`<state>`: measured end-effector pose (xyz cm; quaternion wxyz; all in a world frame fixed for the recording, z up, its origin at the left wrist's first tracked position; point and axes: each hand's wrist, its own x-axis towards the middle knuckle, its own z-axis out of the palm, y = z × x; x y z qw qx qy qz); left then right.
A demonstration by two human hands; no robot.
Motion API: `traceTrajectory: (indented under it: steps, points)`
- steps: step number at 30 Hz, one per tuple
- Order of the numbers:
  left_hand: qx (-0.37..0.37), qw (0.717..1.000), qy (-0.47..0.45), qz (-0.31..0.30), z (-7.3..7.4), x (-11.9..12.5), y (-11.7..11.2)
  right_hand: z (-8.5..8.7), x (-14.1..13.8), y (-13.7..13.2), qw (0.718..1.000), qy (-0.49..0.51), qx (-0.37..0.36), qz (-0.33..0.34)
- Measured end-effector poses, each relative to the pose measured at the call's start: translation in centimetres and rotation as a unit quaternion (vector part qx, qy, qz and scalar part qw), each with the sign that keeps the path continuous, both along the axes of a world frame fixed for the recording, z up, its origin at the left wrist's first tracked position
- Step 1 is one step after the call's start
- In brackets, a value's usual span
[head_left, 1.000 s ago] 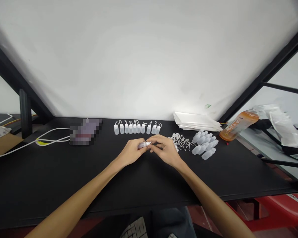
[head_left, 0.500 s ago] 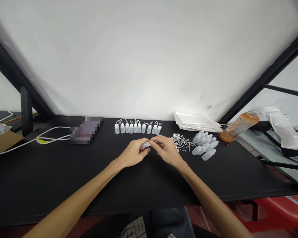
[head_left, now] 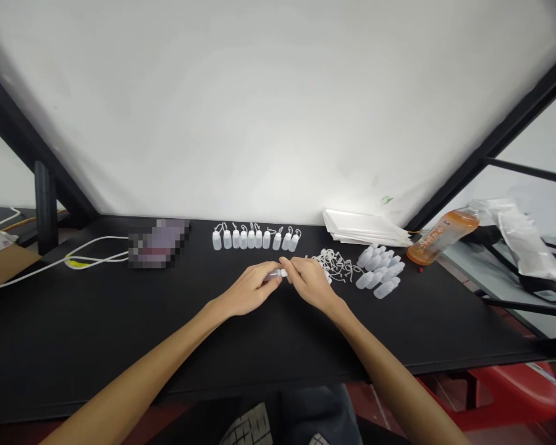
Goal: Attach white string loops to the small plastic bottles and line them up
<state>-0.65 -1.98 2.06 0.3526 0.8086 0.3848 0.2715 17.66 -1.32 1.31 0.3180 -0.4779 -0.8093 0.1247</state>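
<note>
A small translucent plastic squeeze bottle (head_left: 272,274) lies sideways in my left hand (head_left: 248,289), closed around it with thumb and fingers. My right hand (head_left: 311,281) pinches a white cap (head_left: 284,272) at the bottle's neck; part of the cap is hidden by the fingers. Beyond both hands stands a row of several similar bottles (head_left: 243,240), upright, with white looped caps on. Just right of my right hand is a loose pile of white caps with thin straps (head_left: 338,266). Several bottles without looped caps (head_left: 387,289) lie farther right.
White sheets or bags (head_left: 366,228) are stacked at the back against the wall. An orange drink bottle (head_left: 442,236) lies at the right edge. On the left are a blurred purple item (head_left: 160,244), white cables (head_left: 99,241) and a cardboard box (head_left: 7,262). A red stool (head_left: 505,395) stands below.
The white cap now shows at the bottle's neck between my hands, where my right fingers covered it before. My right fingers have closed in further over it. The view has shifted slightly.
</note>
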Motion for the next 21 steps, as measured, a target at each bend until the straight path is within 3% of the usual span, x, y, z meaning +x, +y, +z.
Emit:
traceTrajectory:
  steps: [3, 6, 11, 16, 18, 21]
  points:
    - [-0.016, 1.0, -0.006, -0.004, 0.0, 0.0, 0.0, 0.1, 0.1, 0.0, 0.999, -0.02, 0.02, -0.016]
    - [-0.045, 0.999, -0.013, 0.005, 0.0, -0.1, 0.1, 0.5, 0.1, -0.2, 0.999, 0.025, 0.025, 0.007]
    - [-0.09, 0.993, -0.07, 0.031, -0.2, -0.5, 0.5, 1.0, 0.2, -0.3, 0.977, 0.163, -0.096, 0.095]
    - [-0.06, 0.995, -0.072, 0.033, -0.2, -0.6, 0.6, 0.6, 0.2, 0.1, 0.938, 0.27, -0.178, 0.123]
    - [-0.036, 0.997, -0.056, 0.04, -0.1, -0.6, 0.5, 0.5, 0.2, 0.1, 0.94, 0.266, -0.176, 0.121]
    - [-0.012, 0.998, -0.041, 0.043, 0.2, -0.5, 0.4, 0.5, 0.3, 0.0, 0.964, 0.202, -0.14, 0.097]
